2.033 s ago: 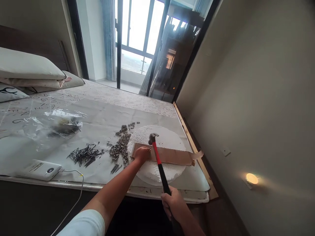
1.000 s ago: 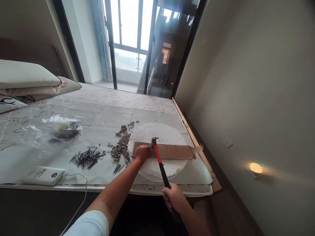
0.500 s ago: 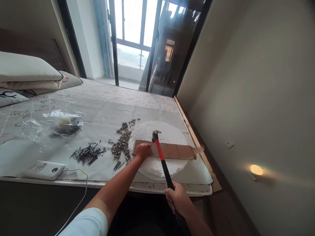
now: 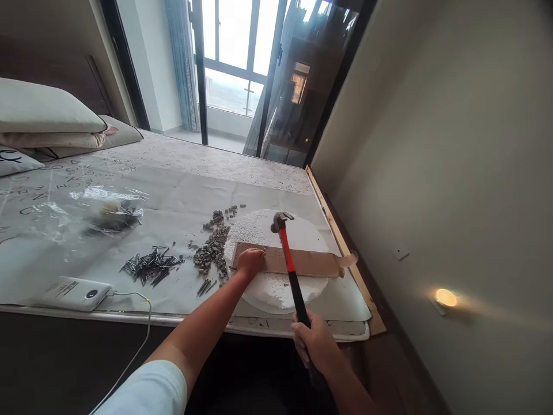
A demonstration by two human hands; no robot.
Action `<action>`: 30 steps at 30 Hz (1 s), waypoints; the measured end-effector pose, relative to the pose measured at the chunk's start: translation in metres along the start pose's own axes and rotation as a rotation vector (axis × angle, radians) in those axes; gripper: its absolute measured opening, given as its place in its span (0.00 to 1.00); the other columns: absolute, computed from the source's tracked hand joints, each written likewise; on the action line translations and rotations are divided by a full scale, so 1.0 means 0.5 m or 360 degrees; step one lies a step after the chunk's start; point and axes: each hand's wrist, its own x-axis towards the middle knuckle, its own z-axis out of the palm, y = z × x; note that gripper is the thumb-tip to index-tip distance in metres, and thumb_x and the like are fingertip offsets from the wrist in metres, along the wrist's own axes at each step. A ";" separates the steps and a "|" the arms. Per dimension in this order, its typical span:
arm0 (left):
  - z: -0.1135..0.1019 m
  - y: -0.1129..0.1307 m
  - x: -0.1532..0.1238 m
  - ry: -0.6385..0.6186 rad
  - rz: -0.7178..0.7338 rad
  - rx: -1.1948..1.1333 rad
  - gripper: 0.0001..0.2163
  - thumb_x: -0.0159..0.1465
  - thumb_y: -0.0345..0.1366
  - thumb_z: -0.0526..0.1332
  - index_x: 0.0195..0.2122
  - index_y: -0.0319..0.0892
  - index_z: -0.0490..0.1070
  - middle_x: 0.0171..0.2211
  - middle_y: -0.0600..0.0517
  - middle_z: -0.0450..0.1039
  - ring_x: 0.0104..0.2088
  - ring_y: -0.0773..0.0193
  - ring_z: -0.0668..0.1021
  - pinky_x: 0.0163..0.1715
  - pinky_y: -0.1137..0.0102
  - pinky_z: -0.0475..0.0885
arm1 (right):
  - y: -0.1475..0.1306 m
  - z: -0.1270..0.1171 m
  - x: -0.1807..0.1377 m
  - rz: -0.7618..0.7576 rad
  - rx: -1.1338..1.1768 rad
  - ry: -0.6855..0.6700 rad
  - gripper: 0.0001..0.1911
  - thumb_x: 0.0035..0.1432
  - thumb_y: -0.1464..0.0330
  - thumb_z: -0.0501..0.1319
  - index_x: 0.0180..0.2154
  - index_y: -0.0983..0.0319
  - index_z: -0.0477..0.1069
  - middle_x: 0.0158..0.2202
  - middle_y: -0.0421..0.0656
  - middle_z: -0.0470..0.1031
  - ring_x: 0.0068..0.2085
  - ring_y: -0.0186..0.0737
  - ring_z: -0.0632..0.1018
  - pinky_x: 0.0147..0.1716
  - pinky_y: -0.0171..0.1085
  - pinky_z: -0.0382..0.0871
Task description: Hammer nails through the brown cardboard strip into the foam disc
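A: Where is the hammer (image 4: 286, 248) relative to the hands?

B: The right hand (image 4: 317, 344) wraps its black handle, fingers closed around it. The long axis runs from near right to slightly left at the far end, and the head sits far and right of the left hand (image 4: 250, 262), with its claw on the right.

A: And the left grip?

B: It rests on the left part of the brown strip (image 4: 309, 262), fingers curled in, tips to the right. Whether something thin sits between the tips is too small to tell.

A: So which hand is nearer the strip?

B: The left, touching it. The strip lies left to right over the white round slab (image 4: 248, 226), and the hammer handle crosses it in view.

A: What about edges and room?

B: Gravel (image 4: 211, 251) lines the slab's left edge, with a heap of nails (image 4: 151, 266) farther left. The strip's curled right end reaches the wooden rail (image 4: 327, 213). Far of the hammer head, 1 open stretch of slab shows.
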 end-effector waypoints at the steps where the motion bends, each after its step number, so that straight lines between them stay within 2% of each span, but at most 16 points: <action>1: 0.000 0.000 0.000 -0.0004 0.0002 0.0015 0.16 0.63 0.37 0.50 0.31 0.41 0.78 0.33 0.47 0.77 0.36 0.59 0.76 0.35 0.69 0.67 | 0.004 0.003 0.002 0.0039 -0.0007 -0.0016 0.07 0.45 0.64 0.53 0.26 0.58 0.55 0.11 0.26 0.52 0.09 0.25 0.54 0.07 0.28 0.49; 4: 0.000 0.000 -0.001 -0.0030 0.0014 0.0063 0.15 0.63 0.36 0.51 0.30 0.41 0.77 0.31 0.46 0.76 0.35 0.60 0.76 0.35 0.69 0.67 | 0.014 0.013 0.005 0.0137 -0.0031 -0.0091 0.07 0.43 0.65 0.53 0.23 0.57 0.52 0.10 0.26 0.51 0.09 0.26 0.54 0.06 0.28 0.49; 10: 0.001 -0.002 -0.004 0.0019 0.0050 0.0034 0.15 0.63 0.38 0.51 0.30 0.41 0.76 0.33 0.47 0.76 0.36 0.60 0.76 0.37 0.68 0.67 | 0.001 0.008 -0.010 -0.0057 0.0017 -0.0068 0.05 0.46 0.67 0.52 0.25 0.59 0.55 0.11 0.27 0.52 0.09 0.24 0.54 0.07 0.27 0.48; 15: -0.005 -0.001 -0.006 0.0064 -0.0074 -0.0151 0.10 0.61 0.37 0.54 0.31 0.42 0.74 0.35 0.48 0.75 0.37 0.61 0.75 0.36 0.70 0.66 | 0.024 0.007 0.004 0.0086 0.0000 -0.0094 0.06 0.44 0.66 0.52 0.24 0.58 0.53 0.11 0.27 0.52 0.09 0.25 0.54 0.06 0.28 0.50; 18: -0.009 -0.003 -0.006 0.0113 -0.0186 -0.0250 0.07 0.58 0.38 0.59 0.34 0.41 0.70 0.33 0.49 0.74 0.35 0.62 0.75 0.33 0.71 0.65 | 0.023 0.006 0.005 0.0030 0.0014 -0.0103 0.05 0.45 0.67 0.52 0.24 0.59 0.54 0.11 0.27 0.52 0.09 0.25 0.54 0.06 0.27 0.50; 22: -0.010 -0.007 -0.005 0.0078 -0.0291 -0.0317 0.11 0.56 0.38 0.61 0.39 0.42 0.65 0.30 0.52 0.71 0.30 0.64 0.73 0.28 0.72 0.62 | 0.011 0.004 0.004 -0.0051 0.0017 -0.0084 0.04 0.47 0.67 0.52 0.25 0.59 0.55 0.12 0.27 0.53 0.10 0.24 0.55 0.07 0.27 0.52; 27: 0.002 -0.012 -0.004 0.0121 -0.0302 -0.0339 0.19 0.55 0.36 0.61 0.47 0.43 0.60 0.29 0.52 0.70 0.31 0.62 0.73 0.27 0.72 0.61 | 0.033 0.008 0.019 0.0145 0.0040 -0.0161 0.06 0.43 0.67 0.53 0.23 0.58 0.53 0.11 0.28 0.53 0.09 0.25 0.55 0.06 0.28 0.52; 30: 0.006 -0.015 -0.005 0.0153 -0.0268 -0.0369 0.24 0.54 0.34 0.61 0.52 0.44 0.57 0.29 0.53 0.69 0.31 0.62 0.73 0.28 0.72 0.62 | 0.039 0.007 0.018 0.0096 0.0075 -0.0161 0.05 0.45 0.67 0.53 0.24 0.59 0.55 0.12 0.27 0.54 0.10 0.25 0.55 0.06 0.28 0.52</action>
